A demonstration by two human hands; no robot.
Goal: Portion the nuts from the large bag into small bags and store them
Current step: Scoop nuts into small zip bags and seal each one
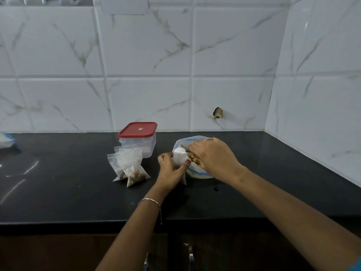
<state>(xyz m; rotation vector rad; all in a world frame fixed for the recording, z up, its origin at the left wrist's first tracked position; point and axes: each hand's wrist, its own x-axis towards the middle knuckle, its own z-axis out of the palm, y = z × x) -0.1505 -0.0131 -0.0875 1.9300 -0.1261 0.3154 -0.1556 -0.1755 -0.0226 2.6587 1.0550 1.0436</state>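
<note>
Left hand (172, 170) pinches small clear plastic bag (178, 158) upright for filling — right hand (214, 155), 3 o'clock, inside large blue-striped bag (196, 174), grip indeterminate.

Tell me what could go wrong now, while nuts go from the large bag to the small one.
The left hand grips the small bag, whose mouth is narrow; nuts from the right hand may miss it and fall on the counter. The large bag lies slumped and open, so a tug might spill it.
</note>
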